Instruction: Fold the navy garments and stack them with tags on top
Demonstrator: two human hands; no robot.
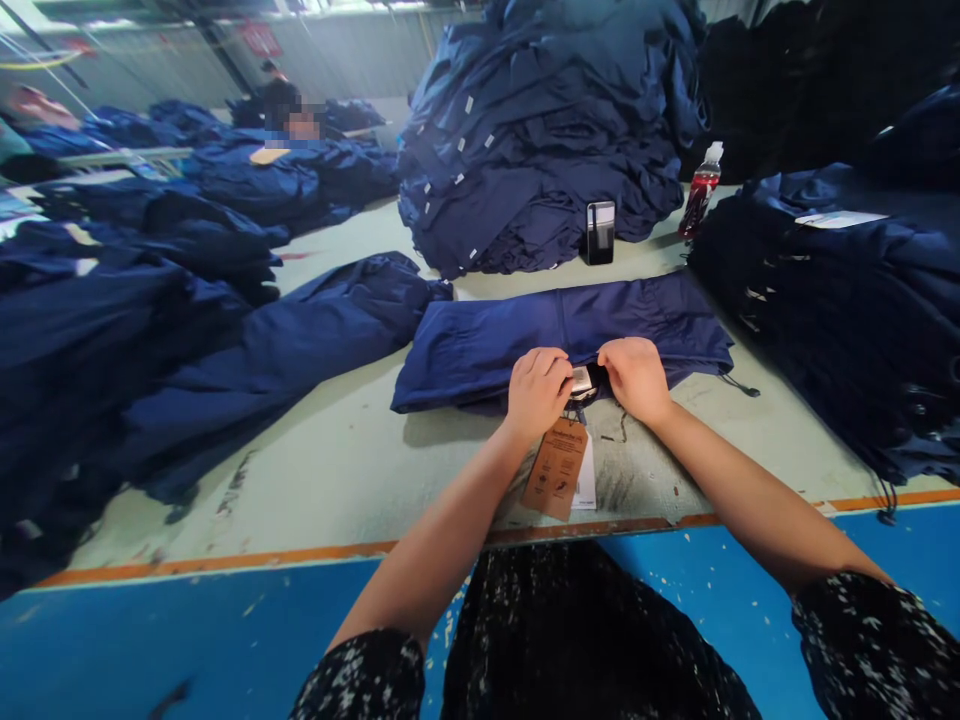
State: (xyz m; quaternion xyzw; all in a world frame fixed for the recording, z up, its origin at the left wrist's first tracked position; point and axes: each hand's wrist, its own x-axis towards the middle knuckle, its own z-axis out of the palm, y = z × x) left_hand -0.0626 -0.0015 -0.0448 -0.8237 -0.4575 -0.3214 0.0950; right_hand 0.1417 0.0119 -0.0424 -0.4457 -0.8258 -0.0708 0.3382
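Both hands [537, 392] are pinching a navy garment [491, 340] near centre; a pale table [337, 470] is spanning mid-frame, a bottle [697, 200] of red drink standing upper right.

Blue floor [217, 650] with pale scuffs, pale green worktable [322, 480] with orange-brown edge [225, 562], grey ribbed rear wall [360, 58], bright light above at left.

Navy garment [517, 325] — fingers [556, 370] at edge

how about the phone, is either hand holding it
No, the left hand and right hand are on the garment, and the phone stands beyond it.
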